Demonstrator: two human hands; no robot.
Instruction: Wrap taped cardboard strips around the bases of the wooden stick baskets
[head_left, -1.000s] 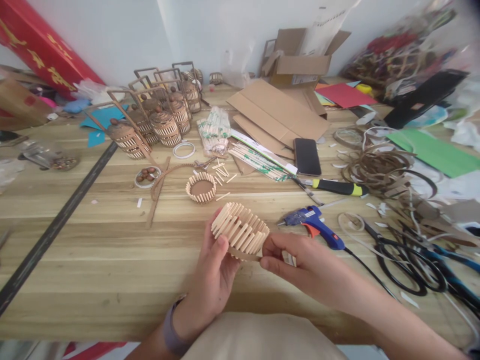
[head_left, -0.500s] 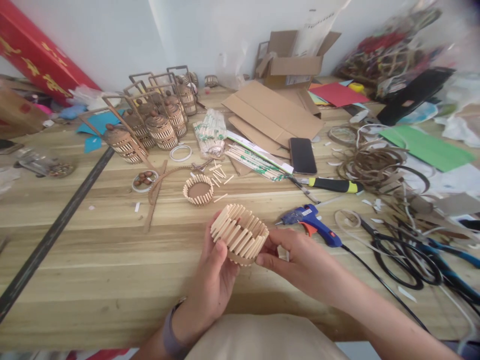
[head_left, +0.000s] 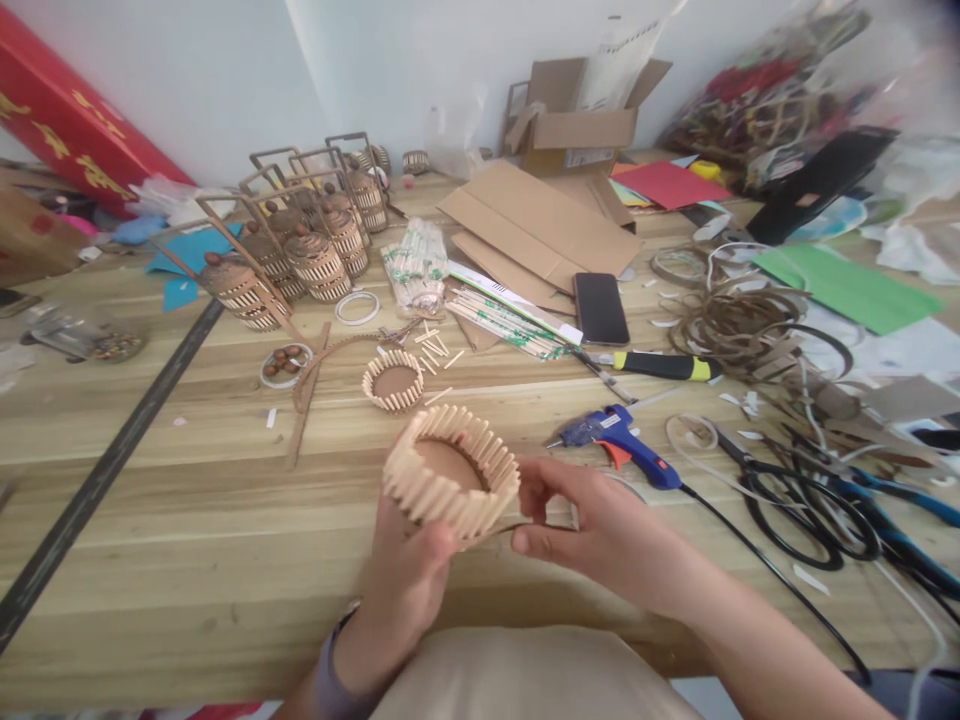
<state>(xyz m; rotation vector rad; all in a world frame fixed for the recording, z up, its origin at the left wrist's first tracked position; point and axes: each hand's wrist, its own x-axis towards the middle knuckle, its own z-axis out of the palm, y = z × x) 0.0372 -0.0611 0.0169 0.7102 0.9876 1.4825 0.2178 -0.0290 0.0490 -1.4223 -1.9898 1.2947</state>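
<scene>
My left hand (head_left: pixel 409 570) grips a round basket (head_left: pixel 450 475) made of short pale wooden sticks around a brown cardboard base, held above the table's near edge with its opening facing up. My right hand (head_left: pixel 592 525) is curled at the basket's right side, its thumb and fingers pinching at a thin strip by the rim. A smaller stick basket (head_left: pixel 393 380) sits on the table just beyond. A blue glue gun (head_left: pixel 619 440) lies to the right of my hands.
Several finished stick lanterns (head_left: pixel 300 255) stand at the back left. Bundled sticks (head_left: pixel 420 265), flat cardboard (head_left: pixel 540 225), a black phone (head_left: pixel 601 309), a yellow-handled knife (head_left: pixel 660 366), brown paper strips (head_left: pixel 742 325) and scissors (head_left: pixel 810 505) crowd the wooden table (head_left: pixel 187 520).
The basket has tipped from lying on its side to opening upward and shifted slightly left in my left hand. My right hand has stayed at its right edge.
</scene>
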